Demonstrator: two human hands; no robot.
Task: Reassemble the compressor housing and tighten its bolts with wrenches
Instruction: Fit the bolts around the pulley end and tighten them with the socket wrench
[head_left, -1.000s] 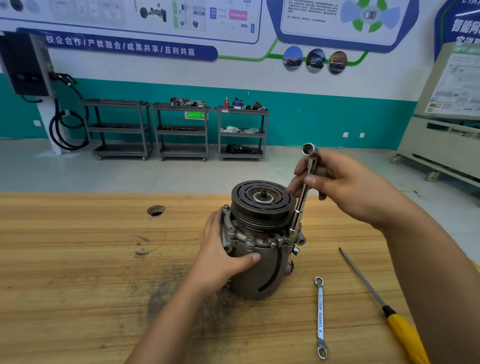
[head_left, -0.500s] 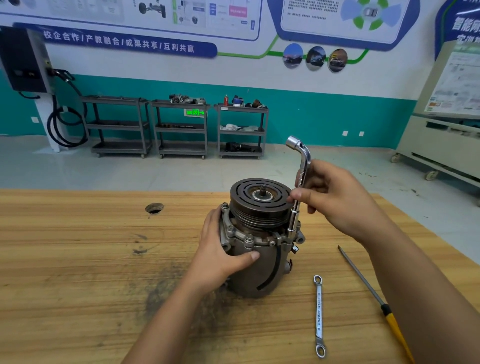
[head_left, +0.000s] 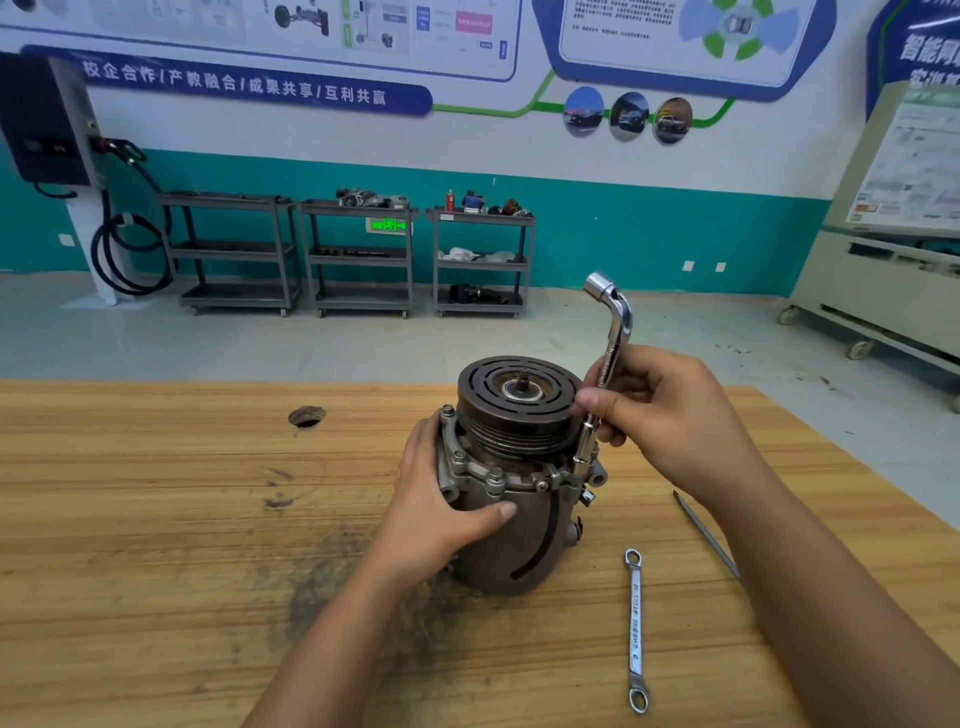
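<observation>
A grey compressor (head_left: 524, 540) stands upright on the wooden workbench (head_left: 156, 545), its dark grooved pulley (head_left: 519, 400) on top. Bolts ring the flange under the pulley. My left hand (head_left: 441, 509) wraps the housing's left side, thumb across the front. My right hand (head_left: 670, 415) grips the shaft of a chrome L-shaped socket wrench (head_left: 608, 353). The wrench stands almost vertical, its lower socket down on a bolt at the flange's right edge and its bent end pointing up and left.
A double-ended ring spanner (head_left: 636, 629) lies on the bench right of the compressor. A screwdriver shaft (head_left: 706, 535) shows beside my right forearm, handle hidden. A round hole (head_left: 306, 417) sits in the bench to the left. Three metal carts (head_left: 358, 260) stand at the far wall.
My right hand has turned the socket wrench on the flange bolt: its bent upper end has swung round toward the left. My fingers shifted lower on the shaft. My left hand stays on the housing.
</observation>
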